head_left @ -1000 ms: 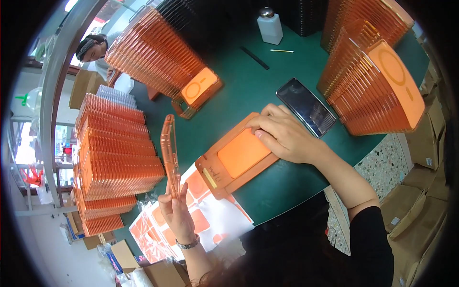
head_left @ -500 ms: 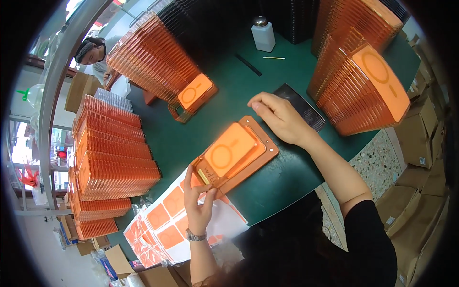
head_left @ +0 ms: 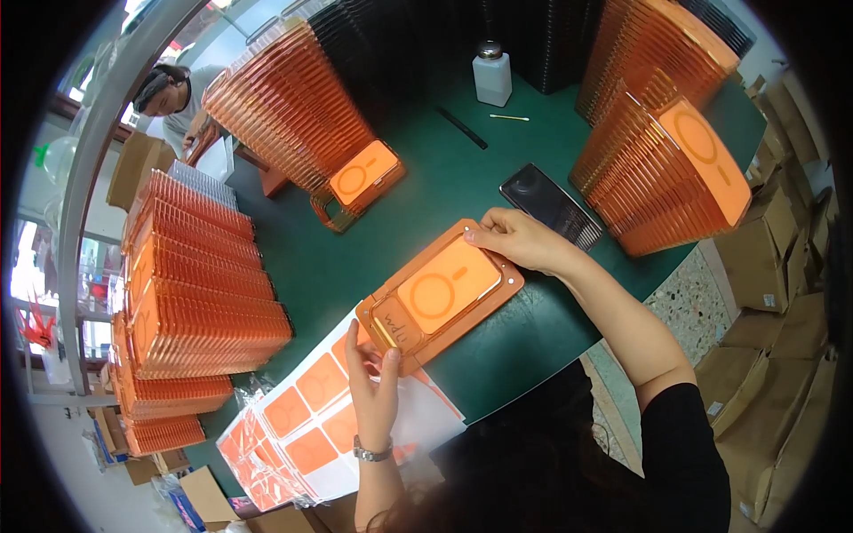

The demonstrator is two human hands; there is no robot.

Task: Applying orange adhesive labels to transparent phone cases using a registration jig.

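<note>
A brown-orange rectangular fixture (head_left: 498, 286) with small metal dots at its corners lies tilted on the table in front of me. In its recess rests a translucent orange phone case with an orange panel (head_left: 449, 282) marked with a ring and a short bar; dark lettering shows at its near end. My left hand (head_left: 375, 391), with a watch on its wrist, grips the near-left end between thumb and fingers. My right hand (head_left: 524, 242) has thumb and fingertips closed at the far-right corner of the fixture. Printed orange sheets (head_left: 320, 391) lie under and beside my left hand.
Tall stacks of orange cases stand at the back left (head_left: 284, 107), left (head_left: 209, 302) and right (head_left: 657, 178). A dark phone (head_left: 546, 200) lies beyond my right hand. Farther back are a white pump bottle (head_left: 492, 78), a swab (head_left: 509, 117) and a black strip (head_left: 462, 128). Another person (head_left: 169, 102) sits far left.
My right hand has come down from above the table onto the fixture's far-right corner. The orange panel, earlier raised at a slant over the fixture, now lies flat in it.
</note>
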